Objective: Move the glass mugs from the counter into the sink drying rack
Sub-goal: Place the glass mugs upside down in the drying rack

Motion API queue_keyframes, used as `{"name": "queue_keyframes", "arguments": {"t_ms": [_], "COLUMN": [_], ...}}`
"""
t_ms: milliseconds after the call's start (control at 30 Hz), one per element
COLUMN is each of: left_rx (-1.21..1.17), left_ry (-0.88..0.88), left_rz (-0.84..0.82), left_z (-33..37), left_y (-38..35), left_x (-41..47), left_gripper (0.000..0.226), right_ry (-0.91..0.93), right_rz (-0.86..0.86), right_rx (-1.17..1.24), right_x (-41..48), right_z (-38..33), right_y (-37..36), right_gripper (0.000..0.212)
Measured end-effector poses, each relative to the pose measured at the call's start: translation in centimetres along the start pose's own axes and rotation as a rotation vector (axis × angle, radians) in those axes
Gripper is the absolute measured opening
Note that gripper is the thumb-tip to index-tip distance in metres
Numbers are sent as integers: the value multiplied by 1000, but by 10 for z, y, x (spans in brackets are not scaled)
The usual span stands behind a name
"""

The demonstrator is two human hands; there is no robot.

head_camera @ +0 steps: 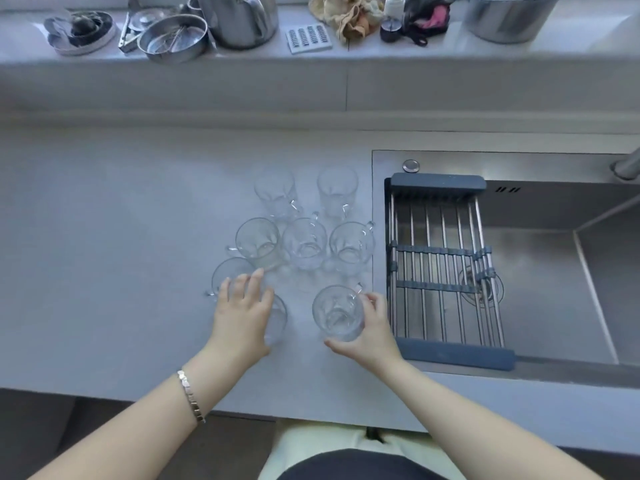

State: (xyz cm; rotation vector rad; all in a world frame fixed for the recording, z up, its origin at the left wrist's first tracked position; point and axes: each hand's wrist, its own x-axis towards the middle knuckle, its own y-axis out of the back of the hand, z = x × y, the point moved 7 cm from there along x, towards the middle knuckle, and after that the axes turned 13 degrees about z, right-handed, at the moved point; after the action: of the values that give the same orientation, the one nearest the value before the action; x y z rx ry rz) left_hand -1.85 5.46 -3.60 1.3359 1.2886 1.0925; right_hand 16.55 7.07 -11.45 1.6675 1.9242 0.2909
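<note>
Several clear glass mugs stand grouped on the grey counter (121,237), left of the sink. My right hand (372,336) is wrapped around the front right mug (337,313), fingers by its handle. My left hand (242,313) lies over the front left mug (277,318), covering most of it, and I cannot tell whether it grips. Another mug (227,273) stands just behind that hand. The drying rack (446,268), with steel rods and dark blue end bars, spans the left part of the steel sink (554,271) and holds nothing.
A raised ledge at the back carries a kettle (242,19), a metal bowl (173,38), cloths (349,15), a bottle and a pot (505,15). The tap base (627,166) sits at the sink's far right. The counter's front edge runs just below my wrists.
</note>
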Motion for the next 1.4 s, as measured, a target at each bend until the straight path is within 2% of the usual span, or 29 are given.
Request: {"name": "queue_keyframes", "arguments": {"t_ms": [67,133,233,333,400,467,533,633,800,1033,1167,1300,1367,1400], "left_rx": [-11,-99,-394,-709,-810,-835,-824,-806,-806,-798,-888,-962,-1028,-1088], "left_ry": [3,50,185,299,279,244,225,219,244,257,343,395,443,497], "left_rz": [-7,-58,-72,-86,-80,-88,-111,-145,-174,-204,-234,-232,-196,-187], "left_z": [10,25,52,89,118,145,166,187,194,182,176,171,168,166], "left_y": [13,28,49,58,61,59,54,43,31,15,5,6,11,13], "left_x": [4,10,26,47,64,80,96,119,149,170,171,170,170,171], "left_gripper": [91,86,82,80,78,77,76,77,77,74,74,71,63,60], "right_ry": [4,-24,-60,-71,-83,-43,13,40,147,212,177,259,254,235], "right_rz": [-4,-4,-3,87,167,231,254,251,134,-116,-115,37,59,-9], "right_rx": [27,97,201,209,145,-28,-182,-278,-423,-825,-957,-858,-584,-413], "right_x": [-3,-6,-8,-4,3,16,33,63,136,217,232,222,201,187], "right_z": [5,11,16,25,33,39,40,41,24,27,46,42,37,34], "right_y": [19,44,90,149,189,225,252,275,266,192,168,177,188,190], "right_gripper": [81,73,58,63,66,69,73,75,58,63,60,57,66,75]}}
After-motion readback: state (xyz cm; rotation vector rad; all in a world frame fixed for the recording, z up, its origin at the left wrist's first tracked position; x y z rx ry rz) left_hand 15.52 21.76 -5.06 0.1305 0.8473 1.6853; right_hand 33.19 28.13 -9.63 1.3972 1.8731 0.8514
